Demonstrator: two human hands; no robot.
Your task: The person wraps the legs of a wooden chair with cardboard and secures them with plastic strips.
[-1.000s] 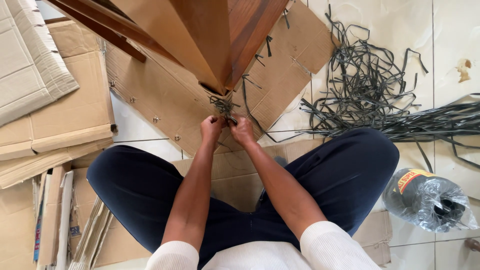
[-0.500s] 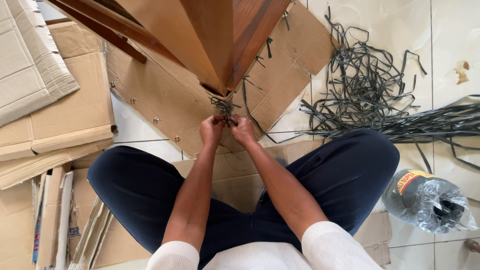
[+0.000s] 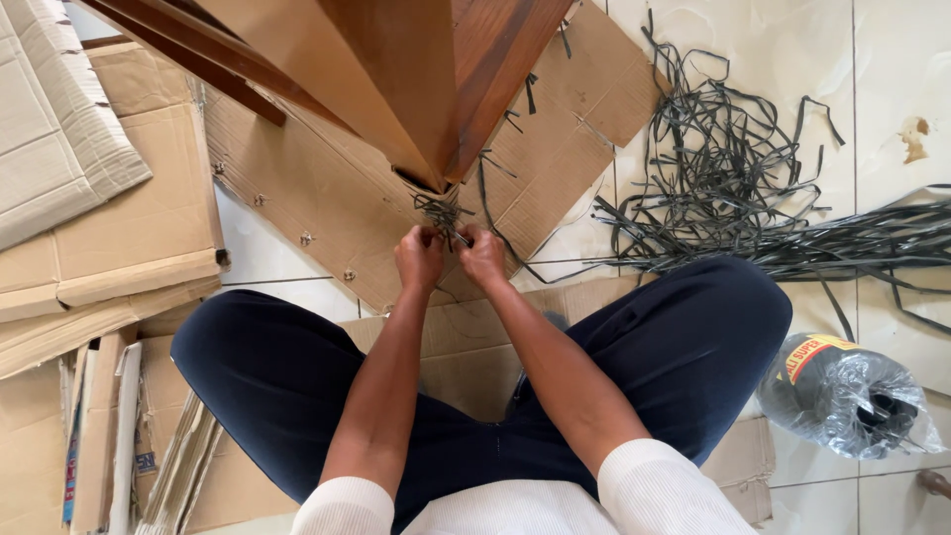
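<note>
A wooden furniture leg (image 3: 451, 79) wrapped in brown cardboard (image 3: 327, 59) rises toward the camera, its foot resting on flat cardboard on the floor. A dark plastic strap (image 3: 441, 210) is bound around the foot of the leg. My left hand (image 3: 419, 257) and my right hand (image 3: 482, 256) sit side by side just below it, each pinching an end of that strap between closed fingers. My crossed legs in dark blue trousers (image 3: 684, 347) spread out on both sides.
A tangled pile of dark straps (image 3: 733, 178) covers the tiled floor at right. A plastic-wrapped roll of strap (image 3: 852, 396) lies at lower right. Flattened cardboard sheets (image 3: 119, 228) are stacked at left, and a large sheet with staples (image 3: 327, 218) lies under the leg.
Both hands have stayed at the strap by the leg's foot, shifting only slightly; the view has drifted a little.
</note>
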